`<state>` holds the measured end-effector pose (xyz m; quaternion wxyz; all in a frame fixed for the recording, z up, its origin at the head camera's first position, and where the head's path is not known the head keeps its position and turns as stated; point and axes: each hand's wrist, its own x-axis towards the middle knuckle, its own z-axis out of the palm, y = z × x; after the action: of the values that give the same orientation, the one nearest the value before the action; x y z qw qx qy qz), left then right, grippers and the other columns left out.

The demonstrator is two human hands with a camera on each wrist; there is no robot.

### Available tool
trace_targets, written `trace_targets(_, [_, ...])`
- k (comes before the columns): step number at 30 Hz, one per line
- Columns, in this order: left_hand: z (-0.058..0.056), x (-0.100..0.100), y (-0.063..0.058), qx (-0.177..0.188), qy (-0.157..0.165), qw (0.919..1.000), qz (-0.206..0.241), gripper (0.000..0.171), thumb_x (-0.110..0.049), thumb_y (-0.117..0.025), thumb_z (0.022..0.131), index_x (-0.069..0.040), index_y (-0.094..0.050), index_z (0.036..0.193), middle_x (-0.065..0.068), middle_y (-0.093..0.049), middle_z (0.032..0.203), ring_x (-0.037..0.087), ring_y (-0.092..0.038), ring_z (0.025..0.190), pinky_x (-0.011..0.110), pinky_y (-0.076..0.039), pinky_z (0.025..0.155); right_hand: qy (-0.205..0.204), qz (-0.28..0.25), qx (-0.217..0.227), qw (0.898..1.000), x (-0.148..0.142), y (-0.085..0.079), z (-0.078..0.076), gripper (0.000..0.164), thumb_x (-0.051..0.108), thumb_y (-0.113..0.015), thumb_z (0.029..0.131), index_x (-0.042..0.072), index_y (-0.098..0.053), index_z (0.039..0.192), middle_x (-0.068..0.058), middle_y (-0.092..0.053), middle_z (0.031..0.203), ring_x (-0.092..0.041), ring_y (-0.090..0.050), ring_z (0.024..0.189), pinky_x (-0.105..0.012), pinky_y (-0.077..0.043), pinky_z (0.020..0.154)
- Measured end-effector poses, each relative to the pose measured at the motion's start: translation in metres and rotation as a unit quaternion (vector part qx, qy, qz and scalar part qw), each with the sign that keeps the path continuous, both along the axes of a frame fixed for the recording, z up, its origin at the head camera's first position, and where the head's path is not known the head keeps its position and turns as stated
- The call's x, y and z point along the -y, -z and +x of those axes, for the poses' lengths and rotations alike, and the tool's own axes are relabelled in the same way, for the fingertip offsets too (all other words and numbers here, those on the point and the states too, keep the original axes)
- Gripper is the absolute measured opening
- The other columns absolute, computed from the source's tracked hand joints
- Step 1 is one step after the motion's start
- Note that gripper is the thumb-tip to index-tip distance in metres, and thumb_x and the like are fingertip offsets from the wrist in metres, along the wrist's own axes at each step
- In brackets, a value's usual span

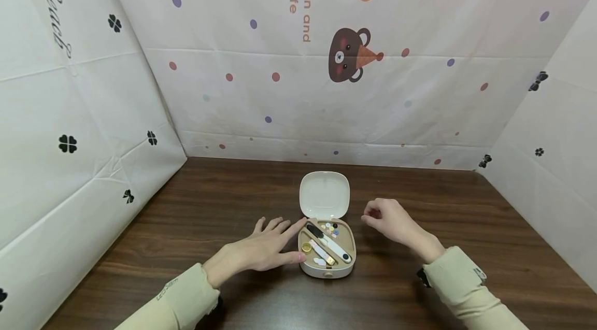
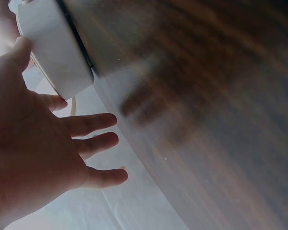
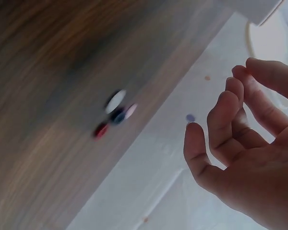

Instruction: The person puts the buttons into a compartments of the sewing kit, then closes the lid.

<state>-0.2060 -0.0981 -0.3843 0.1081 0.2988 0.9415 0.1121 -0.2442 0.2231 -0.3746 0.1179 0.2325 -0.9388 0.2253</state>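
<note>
A small white sewing case (image 1: 326, 272) stands with its lid (image 1: 324, 195) raised. Set in its beige tray are a white-and-black thread snips (image 1: 333, 246), a gold thimble (image 1: 306, 247), a pale stick with a gold end (image 1: 323, 253) and several buttons (image 1: 332, 229). My left hand (image 1: 263, 247) is spread flat at the case's left side, thumb and forefinger at its rim. To the right of the case my right hand (image 1: 394, 221) hovers, fingers loosely bent, thumb tip close to forefinger, nothing visible between them. Beneath it, the right wrist view shows a white button (image 3: 116, 101) and a red button (image 3: 101, 130).
A dark blue button (image 3: 118, 116) and a pink one (image 3: 131, 111) lie beside those on the brown wooden table (image 1: 233, 185). White printed sheets (image 1: 261, 97) wall the table at the back and both sides.
</note>
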Motion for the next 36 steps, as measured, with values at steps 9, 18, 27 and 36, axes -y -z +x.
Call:
trace_targets(9, [0.000, 0.000, 0.000, 0.000, 0.001, 1.0000, 0.000, 0.083, -0.075, -0.033, 0.089, -0.032, -0.009, 0.156, 0.012, -0.035, 0.155, 0.034, -0.023, 0.147, 0.067, -0.010, 0.113, 0.045, 0.042, 0.015, 0.998, -0.026, 0.004, -0.004, 0.015, 0.011, -0.073, 0.080, 0.015, -0.064, 0.069, 0.007, -0.058, 0.064, -0.005, -0.048, 0.060, -0.026, -0.039, 0.057])
trace_targets(18, [0.001, 0.000, 0.000, -0.002, 0.002, 1.0000, 0.007, 0.081, -0.072, -0.036, 0.090, -0.032, -0.010, 0.156, 0.014, -0.035, 0.155, 0.035, -0.024, 0.146, 0.067, -0.011, 0.113, 0.080, 0.081, 0.055, 0.992, -0.039, 0.007, -0.003, 0.014, 0.017, -0.073, 0.083, 0.017, -0.066, 0.071, 0.007, -0.060, 0.066, -0.009, -0.049, 0.060, -0.030, -0.040, 0.056])
trace_targets(27, [0.001, 0.000, -0.001, -0.001, 0.002, 1.0000, 0.003, 0.082, -0.073, -0.035, 0.090, -0.032, -0.009, 0.156, 0.013, -0.035, 0.155, 0.035, -0.023, 0.147, 0.067, -0.011, 0.113, 0.104, 0.110, 0.090, 0.984, -0.047, 0.003, 0.000, 0.014, 0.020, -0.074, 0.081, 0.017, -0.066, 0.069, 0.004, -0.061, 0.068, -0.012, -0.050, 0.060, -0.033, -0.040, 0.055])
trace_targets(36, [0.001, 0.000, -0.002, -0.004, 0.002, 1.0000, 0.005, 0.081, -0.072, -0.037, 0.091, -0.031, -0.011, 0.156, 0.014, -0.036, 0.154, 0.035, -0.025, 0.146, 0.067, -0.012, 0.113, 0.100, 0.112, 0.090, 0.985, -0.047, 0.007, 0.000, 0.013, 0.016, -0.074, 0.080, 0.016, -0.068, 0.069, 0.006, -0.060, 0.065, -0.011, -0.049, 0.059, -0.032, -0.039, 0.054])
